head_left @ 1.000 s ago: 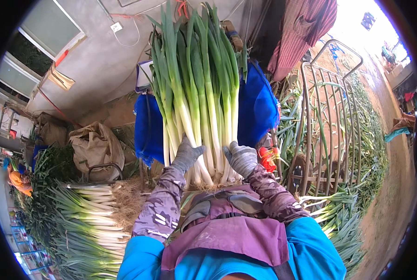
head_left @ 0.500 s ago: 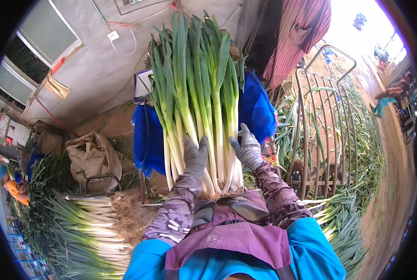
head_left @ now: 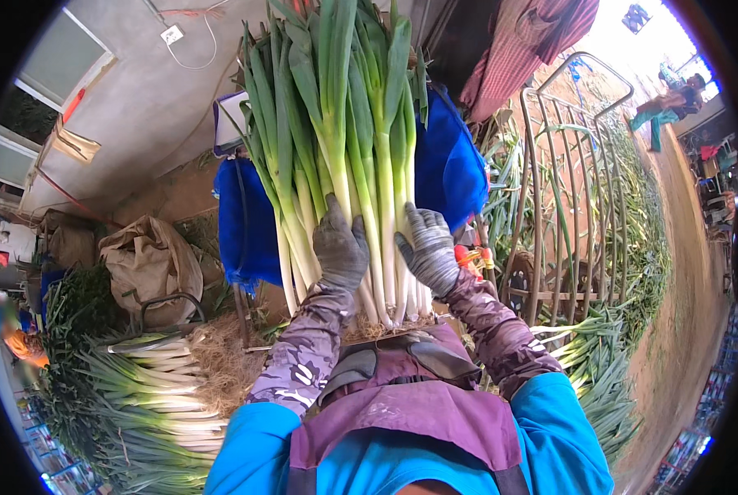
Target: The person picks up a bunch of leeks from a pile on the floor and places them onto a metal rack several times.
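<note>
A thick bundle of leeks [head_left: 374,194] lies in front of me, green leaves away from me and white stems with roots toward my waist. On the left part of the bundle rests my left hand [head_left: 341,247], grey-gloved, its fingers lying along the stems and the thumb apart. My right hand [head_left: 429,249], in a striped grey glove, presses flat on the bundle's right side with fingers spread. Neither hand is wrapped round a stem. Blue cloth [head_left: 454,169] hangs on both sides of the support under the leeks.
More leeks [head_left: 167,404] lie piled at lower left beside a crumpled sack [head_left: 150,262]. A metal rack cart [head_left: 573,198] stands at right, with further leeks [head_left: 604,384] below it. Checked red cloth [head_left: 530,54] hangs at the back. A person [head_left: 674,99] is far right.
My left hand has shifted slightly up the stems, and my right hand has moved inward onto the bundle's right side. The view has tilted a little; the distant person shows more fully.
</note>
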Tool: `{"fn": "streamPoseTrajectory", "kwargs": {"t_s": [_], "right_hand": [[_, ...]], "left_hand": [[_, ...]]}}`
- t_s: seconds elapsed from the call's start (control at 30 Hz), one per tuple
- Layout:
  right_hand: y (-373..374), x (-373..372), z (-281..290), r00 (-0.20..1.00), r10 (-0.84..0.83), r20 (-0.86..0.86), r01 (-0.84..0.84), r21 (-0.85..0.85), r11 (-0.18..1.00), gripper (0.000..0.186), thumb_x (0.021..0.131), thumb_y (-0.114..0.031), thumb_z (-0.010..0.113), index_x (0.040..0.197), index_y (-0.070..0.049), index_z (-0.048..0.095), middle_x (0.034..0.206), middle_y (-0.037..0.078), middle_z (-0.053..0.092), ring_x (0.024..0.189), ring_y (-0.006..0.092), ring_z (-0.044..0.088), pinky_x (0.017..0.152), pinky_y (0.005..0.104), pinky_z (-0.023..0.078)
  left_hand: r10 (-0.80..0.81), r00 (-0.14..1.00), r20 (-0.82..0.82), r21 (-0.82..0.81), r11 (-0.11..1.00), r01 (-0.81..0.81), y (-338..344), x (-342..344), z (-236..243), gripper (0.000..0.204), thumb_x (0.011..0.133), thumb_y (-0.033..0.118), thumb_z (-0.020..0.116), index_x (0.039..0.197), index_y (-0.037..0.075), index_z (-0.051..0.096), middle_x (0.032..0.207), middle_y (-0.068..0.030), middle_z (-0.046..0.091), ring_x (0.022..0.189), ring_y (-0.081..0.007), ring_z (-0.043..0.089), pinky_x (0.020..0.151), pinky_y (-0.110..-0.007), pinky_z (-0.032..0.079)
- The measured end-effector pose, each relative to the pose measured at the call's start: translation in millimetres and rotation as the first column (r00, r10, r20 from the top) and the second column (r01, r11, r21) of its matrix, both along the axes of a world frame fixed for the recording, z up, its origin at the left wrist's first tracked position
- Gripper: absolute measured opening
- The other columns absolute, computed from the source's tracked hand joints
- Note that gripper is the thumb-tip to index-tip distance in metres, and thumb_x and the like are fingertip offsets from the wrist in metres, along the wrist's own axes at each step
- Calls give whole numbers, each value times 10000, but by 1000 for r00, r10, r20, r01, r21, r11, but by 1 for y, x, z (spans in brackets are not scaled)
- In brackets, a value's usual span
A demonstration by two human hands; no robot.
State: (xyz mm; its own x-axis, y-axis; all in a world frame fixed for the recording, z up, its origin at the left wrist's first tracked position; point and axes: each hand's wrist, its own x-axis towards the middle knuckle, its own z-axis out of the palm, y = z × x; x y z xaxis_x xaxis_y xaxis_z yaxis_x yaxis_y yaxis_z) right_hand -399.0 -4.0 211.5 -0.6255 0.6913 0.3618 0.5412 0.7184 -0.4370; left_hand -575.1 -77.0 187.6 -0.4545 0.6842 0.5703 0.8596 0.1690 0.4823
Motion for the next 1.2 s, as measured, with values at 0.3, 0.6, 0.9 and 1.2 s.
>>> {"fn": "streamPoseTrajectory", "kwargs": {"t_s": [0.3,0.6,0.9,1.2], "right_hand": [[-20,7,-19,999,-30,-24,32,61,998,542,892,-198,653,1374,15,527,1219,228,599,1139,416,561,999,510,453],[-13,4,9,997,-74,-5,74,-37,997,561,837,-345,716,1251,7,574,1166,216,613,1088,397,576,933,506,470],[-15,-31,27,961,-239,143,241,4,971,549,770,-395,771,1140,-31,592,1036,201,591,1014,390,575,841,503,475],[-38,-21,-5,989,-147,-14,148,29,989,464,798,-280,758,1137,-16,582,1221,245,530,1176,456,514,1002,549,447]], "left_hand": [[-228,939,-256,50,967,248,-8,0,29,459,964,298,622,1359,68,587,1435,-198,455,1352,-403,404,1148,-569,297],[-612,689,-387,-336,790,513,13,-35,51,532,911,182,635,1419,69,525,1440,-153,514,1376,-352,445,1179,-547,292],[-641,736,-221,-176,768,616,17,-34,44,520,951,184,601,1440,41,499,1459,-180,504,1397,-371,435,1187,-527,296],[-756,514,-406,-402,653,642,54,-25,82,481,963,312,600,1393,97,577,1497,-95,513,1444,-302,400,1222,-534,214]]}}
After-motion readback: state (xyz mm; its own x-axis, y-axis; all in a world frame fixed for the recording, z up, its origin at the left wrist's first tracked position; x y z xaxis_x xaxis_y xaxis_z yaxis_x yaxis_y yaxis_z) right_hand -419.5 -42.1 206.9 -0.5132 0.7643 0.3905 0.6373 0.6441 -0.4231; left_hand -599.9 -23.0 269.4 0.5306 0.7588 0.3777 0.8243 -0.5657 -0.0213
